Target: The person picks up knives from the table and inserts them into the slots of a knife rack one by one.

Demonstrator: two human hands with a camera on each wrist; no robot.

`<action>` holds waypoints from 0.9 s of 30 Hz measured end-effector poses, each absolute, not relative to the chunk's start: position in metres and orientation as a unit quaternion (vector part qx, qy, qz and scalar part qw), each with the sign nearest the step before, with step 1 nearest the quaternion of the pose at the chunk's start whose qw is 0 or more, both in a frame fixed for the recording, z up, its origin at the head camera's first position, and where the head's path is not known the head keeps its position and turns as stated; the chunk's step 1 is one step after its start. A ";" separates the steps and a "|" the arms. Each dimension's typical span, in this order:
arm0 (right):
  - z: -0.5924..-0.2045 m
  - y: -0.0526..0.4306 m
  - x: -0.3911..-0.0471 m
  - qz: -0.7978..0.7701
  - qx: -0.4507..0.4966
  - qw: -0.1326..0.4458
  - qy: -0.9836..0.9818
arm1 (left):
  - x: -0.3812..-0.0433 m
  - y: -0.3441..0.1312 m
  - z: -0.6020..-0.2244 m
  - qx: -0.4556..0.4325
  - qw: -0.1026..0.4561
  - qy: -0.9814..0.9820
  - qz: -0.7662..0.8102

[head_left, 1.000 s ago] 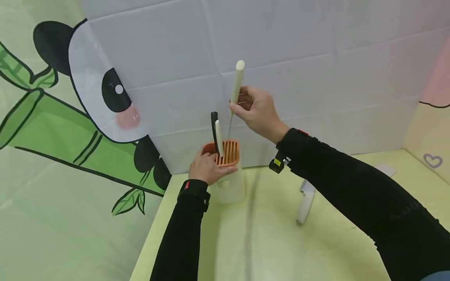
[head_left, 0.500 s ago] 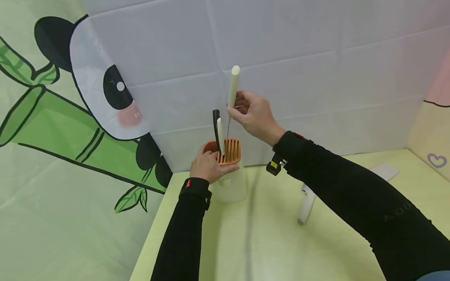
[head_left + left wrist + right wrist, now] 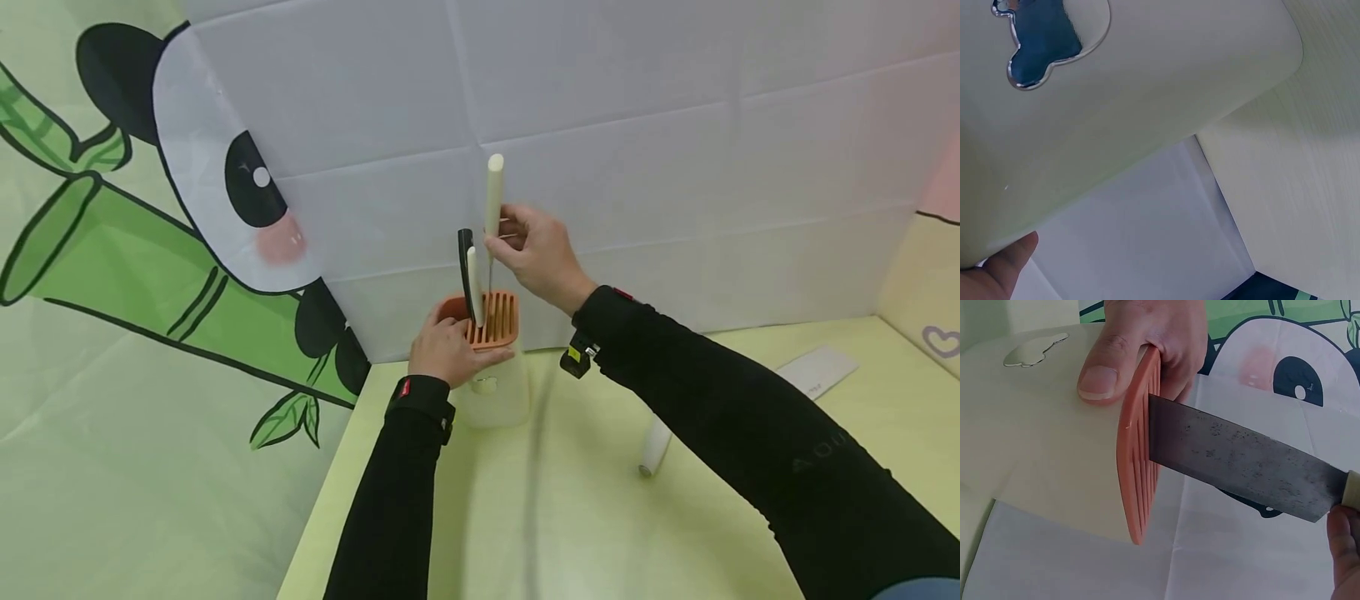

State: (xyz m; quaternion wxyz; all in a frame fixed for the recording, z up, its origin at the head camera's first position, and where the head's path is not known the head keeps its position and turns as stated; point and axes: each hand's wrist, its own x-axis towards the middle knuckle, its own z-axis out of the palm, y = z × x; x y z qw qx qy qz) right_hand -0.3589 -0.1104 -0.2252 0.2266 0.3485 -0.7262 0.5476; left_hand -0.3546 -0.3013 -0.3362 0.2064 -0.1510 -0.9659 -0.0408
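In the head view my left hand (image 3: 447,350) grips the upper side of a cream knife block (image 3: 498,406), thumb along the front just below its orange slotted top (image 3: 513,321). My right hand (image 3: 543,257) pinches the cream handle (image 3: 494,196) of a kitchen knife, held upright above the block. In the right wrist view its broad, spotted blade (image 3: 1235,453) meets the slots end first, with most of its length outside. A black handle (image 3: 463,262) and a smaller white handle (image 3: 475,287) stand up from the block's left part.
On the yellow table (image 3: 577,517), another knife lies to the right, its white handle (image 3: 656,448) and pale blade (image 3: 819,371) partly hidden by my right forearm. Behind the block rises a white cloth wall (image 3: 637,167); a panda print (image 3: 217,192) is at left.
My right hand has come down slightly and to the left with the knife, which now stands more upright. The left hand keeps its grip on the knife block.
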 end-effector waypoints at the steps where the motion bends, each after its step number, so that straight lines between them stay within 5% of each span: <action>1: -0.229 -0.112 -0.364 0.547 0.345 0.226 -0.728 | -0.354 -0.302 -0.336 -0.151 0.206 -0.966 -0.039; 27: -0.281 -0.131 -0.380 0.571 0.277 0.122 -0.763 | -0.346 -0.308 -0.333 -0.134 0.188 -0.972 -0.044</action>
